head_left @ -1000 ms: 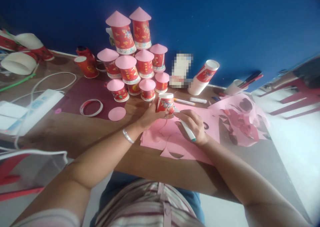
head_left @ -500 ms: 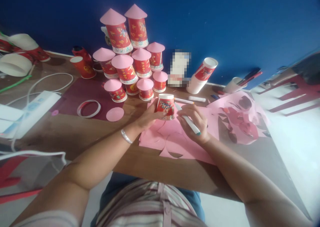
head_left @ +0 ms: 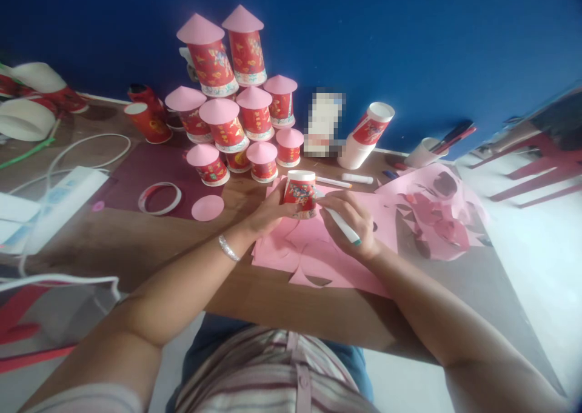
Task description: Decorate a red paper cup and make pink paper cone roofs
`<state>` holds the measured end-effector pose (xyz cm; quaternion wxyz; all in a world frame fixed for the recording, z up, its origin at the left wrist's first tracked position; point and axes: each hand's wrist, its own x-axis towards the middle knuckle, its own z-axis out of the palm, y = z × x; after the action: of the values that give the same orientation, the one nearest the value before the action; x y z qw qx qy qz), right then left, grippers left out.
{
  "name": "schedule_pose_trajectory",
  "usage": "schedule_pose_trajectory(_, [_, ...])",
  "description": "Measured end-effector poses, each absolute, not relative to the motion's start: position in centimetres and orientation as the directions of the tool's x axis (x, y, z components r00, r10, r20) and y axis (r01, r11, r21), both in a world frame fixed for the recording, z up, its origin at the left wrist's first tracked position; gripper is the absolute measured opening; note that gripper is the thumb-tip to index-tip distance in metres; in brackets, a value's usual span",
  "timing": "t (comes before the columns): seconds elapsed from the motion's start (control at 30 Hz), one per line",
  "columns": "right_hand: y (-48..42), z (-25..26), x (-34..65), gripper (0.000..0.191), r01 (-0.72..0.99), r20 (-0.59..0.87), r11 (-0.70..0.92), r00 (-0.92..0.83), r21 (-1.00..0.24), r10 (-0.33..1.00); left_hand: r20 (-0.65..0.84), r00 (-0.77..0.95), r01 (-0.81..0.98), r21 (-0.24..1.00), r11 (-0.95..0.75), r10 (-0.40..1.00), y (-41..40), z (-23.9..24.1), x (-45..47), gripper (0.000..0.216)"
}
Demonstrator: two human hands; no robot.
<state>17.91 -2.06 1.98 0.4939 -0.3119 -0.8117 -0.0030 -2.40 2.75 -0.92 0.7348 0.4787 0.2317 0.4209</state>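
Observation:
My left hand [head_left: 269, 214] is closed round the side of a red paper cup [head_left: 300, 190] with a coloured picture and a pale rim band at its lower end. In my right hand [head_left: 352, 226] is a white marker pen [head_left: 344, 226] with a green end, held like a pencil. Its tip is at the right side of the cup; whether it touches cannot be made out. Both hands are over pink paper sheets [head_left: 327, 267] with cut curves. A pink paper disc [head_left: 208, 207] lies left of my left hand.
Red cups with pink cone roofs [head_left: 221, 128] stand stacked at the back. Behind my right hand lie a pen cap [head_left: 357, 178] and a thin pen [head_left: 334, 182]. A tape roll [head_left: 160, 199], stacked cups [head_left: 367, 135], a pen cup [head_left: 425, 152] and paper scraps [head_left: 441, 225] surround the work area.
My right hand has shifted slightly left, bringing the marker tip up to the cup's side. The left hand still holds the cup in nearly the same place.

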Motion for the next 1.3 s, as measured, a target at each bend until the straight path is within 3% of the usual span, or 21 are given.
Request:
schedule_pose_trajectory(0.7, [-2.2, 2.0, 17.9, 0.027, 0.531, 0.806, 0.799, -0.322, -0.282, 0.497, 0.085, 0.541, -0.441, 0.876, 0.196, 0.836, 2.7, -0.6, -2.5, 0.053])
schedule_pose_trajectory(1.0, [-2.7, 3.1, 17.6, 0.014, 0.515, 0.716, 0.671, -0.147, -0.534, 0.682, 0.022, 0.542, -0.396, 0.888, 0.232, 0.84, 2.8, -0.8, -2.5, 0.052])
schedule_pose_trajectory(1.3, [-2.8, 3.1, 17.3, 0.015, 0.534, 0.685, 0.642, -0.15, -0.551, 0.713, 0.089, 0.555, -0.413, 0.892, 0.181, 0.827, 3.0, -1.3, -2.5, 0.057])
